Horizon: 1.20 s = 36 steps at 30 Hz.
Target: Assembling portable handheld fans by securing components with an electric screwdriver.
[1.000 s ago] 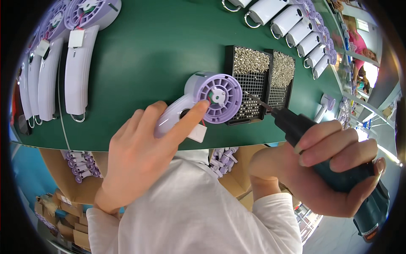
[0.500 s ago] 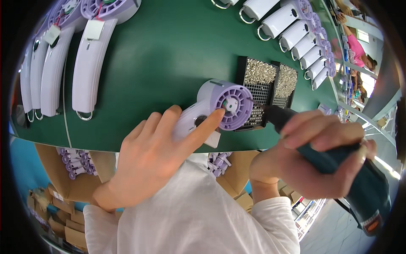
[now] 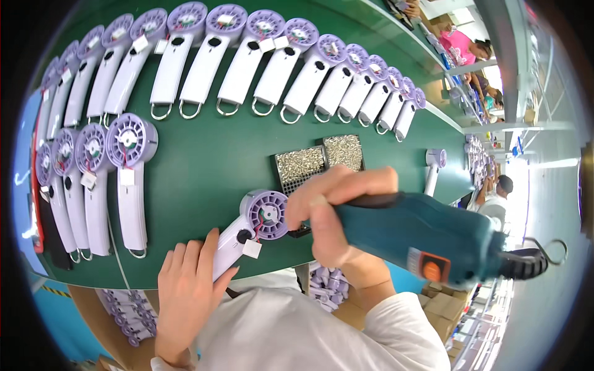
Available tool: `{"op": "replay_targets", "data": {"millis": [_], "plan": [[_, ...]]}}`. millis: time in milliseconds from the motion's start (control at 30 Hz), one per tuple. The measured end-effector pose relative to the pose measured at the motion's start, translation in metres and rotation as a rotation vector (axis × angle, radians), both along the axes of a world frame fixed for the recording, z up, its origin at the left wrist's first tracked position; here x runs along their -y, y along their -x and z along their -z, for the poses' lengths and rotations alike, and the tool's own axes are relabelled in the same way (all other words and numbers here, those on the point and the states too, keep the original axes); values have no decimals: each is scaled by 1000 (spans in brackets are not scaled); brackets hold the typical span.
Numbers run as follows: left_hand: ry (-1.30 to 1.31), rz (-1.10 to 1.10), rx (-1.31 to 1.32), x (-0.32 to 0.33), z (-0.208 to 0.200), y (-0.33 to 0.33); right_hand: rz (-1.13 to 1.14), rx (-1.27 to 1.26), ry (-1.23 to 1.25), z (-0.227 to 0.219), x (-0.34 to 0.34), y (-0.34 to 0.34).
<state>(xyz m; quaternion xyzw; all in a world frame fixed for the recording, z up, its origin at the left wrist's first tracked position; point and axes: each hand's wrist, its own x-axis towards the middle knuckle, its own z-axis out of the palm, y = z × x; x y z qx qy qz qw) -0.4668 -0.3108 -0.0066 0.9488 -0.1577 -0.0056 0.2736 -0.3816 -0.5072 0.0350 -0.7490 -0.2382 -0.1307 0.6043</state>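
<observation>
A small white and purple handheld fan (image 3: 268, 216) lies near the table's front edge, its round slotted head turned up with red wires showing. My left hand (image 3: 189, 275) is wrapped round its white handle. A square white part (image 3: 252, 248) hangs by the wires beside the fan head. Just right of the fan, my right hand (image 3: 340, 210) grips a teal electric screwdriver (image 3: 414, 232) held above the table. My fingers hide the screwdriver's tip, so whether it touches the fan cannot be seen. Behind the fan are two black trays of small silver screws (image 3: 303, 162).
A long row of similar fans (image 3: 238, 74) curves along the back. Several more fans (image 3: 131, 204) stand at the left, and one fan (image 3: 431, 179) lies at the right. Boxes with purple-white parts (image 3: 328, 287) sit below the front edge. Other people (image 3: 458, 48) work beyond the table.
My left hand has drawn back from the fan head onto the handle. The screwdriver has come away from where its bit met the head and turned more level. My view has tilted up.
</observation>
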Motion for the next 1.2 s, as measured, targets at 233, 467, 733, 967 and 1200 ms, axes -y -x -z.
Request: {"op": "replay_targets", "data": {"millis": [233, 467, 733, 967, 1200], "plan": [[-142, 51, 22, -1, -7, 1, -2, -167, -49, -11, 12, 2], [-286, 54, 237, -1, -33, -8, -82, 418, -532, -37, 58, 20], [-77, 268, 283, 90, -70, -91, 1176, 716, -351, 14, 203, -20], [91, 613, 301, 303, -40, -203, 1263, 502, -423, 49, 236, -20], [60, 518, 323, 452, 13, -247, 1214, 475, -375, 71, 244, -21]]}}
